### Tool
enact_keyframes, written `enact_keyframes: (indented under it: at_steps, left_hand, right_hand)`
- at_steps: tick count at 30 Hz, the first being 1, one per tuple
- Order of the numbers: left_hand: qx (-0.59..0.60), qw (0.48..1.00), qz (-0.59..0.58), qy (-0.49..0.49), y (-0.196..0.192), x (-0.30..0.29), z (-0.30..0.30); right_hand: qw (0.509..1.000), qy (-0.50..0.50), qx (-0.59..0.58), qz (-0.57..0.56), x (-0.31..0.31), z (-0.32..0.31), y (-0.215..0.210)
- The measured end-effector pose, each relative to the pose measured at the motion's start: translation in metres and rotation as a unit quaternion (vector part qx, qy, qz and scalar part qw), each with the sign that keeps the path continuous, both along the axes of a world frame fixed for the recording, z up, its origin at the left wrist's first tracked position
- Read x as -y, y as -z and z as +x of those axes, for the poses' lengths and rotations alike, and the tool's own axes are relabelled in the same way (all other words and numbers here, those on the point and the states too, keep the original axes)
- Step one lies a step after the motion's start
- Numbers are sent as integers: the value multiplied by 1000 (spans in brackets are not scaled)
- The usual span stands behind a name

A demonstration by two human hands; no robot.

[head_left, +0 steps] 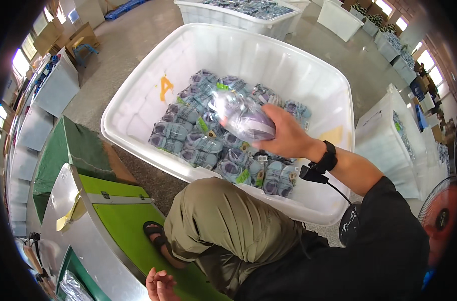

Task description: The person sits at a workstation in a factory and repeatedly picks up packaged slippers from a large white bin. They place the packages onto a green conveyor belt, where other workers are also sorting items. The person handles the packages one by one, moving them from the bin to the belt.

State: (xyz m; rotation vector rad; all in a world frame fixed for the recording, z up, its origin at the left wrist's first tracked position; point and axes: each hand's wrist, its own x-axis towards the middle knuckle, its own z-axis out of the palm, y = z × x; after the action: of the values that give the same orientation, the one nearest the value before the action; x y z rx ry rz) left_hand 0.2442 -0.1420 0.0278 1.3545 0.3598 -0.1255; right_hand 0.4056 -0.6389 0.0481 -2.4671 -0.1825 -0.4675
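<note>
My right hand [288,133] grips a pair of small shoes in a clear plastic bag [248,120], lilac and white through the shiny film. It is over a large white plastic bin [228,45], above rows of bagged light-blue and grey small shoes [170,130]. Several of these pairs carry bright green tags. Low in the picture, my left hand [160,286] is beside a metal-topped bench, its fingers loosely bent and apart, with nothing seen in them. Part of that hand is cut off by the lower edge.
A metal-topped bench [62,200] with green sides stands at my left, beside a green-covered box [68,155]. Another white bin of bagged goods [248,20] is beyond mine. More bins line both sides. A red fan [441,215] stands at the right.
</note>
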Motion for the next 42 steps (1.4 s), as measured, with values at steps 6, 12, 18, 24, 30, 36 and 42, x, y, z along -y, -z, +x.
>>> enact_keyframes:
  at_steps: [6,12,18,24,30,36,42]
  left_hand:
    - [-38,995,89,8,-10,-1,-10]
    - [-20,999,23,-28,-14,-22,-22]
    - [-15,997,21,-72,-33,-43,-50]
    - [-56,966,158,-198,-48,-78,-77]
    - [12,927,224,-302,-28,-130,-114]
    - [-30,724,477,-496,-1,-230,-200]
    - [-273,474,690,-473,17,-319,-325]
  right_hand:
    - [969,106,-222,-20,94,-20,90]
    - [928,246,-202,-193,149,-30,133]
    - [964,117,-204,-127,98,-13,125]
    - [973,-95,-193,83,-9,25,28]
    - [731,-329,-358,478,-121,26,-44]
    - [767,-277,-410,408,-168,24,-25]
    - [798,-275,-327,425,-165,30,-3]
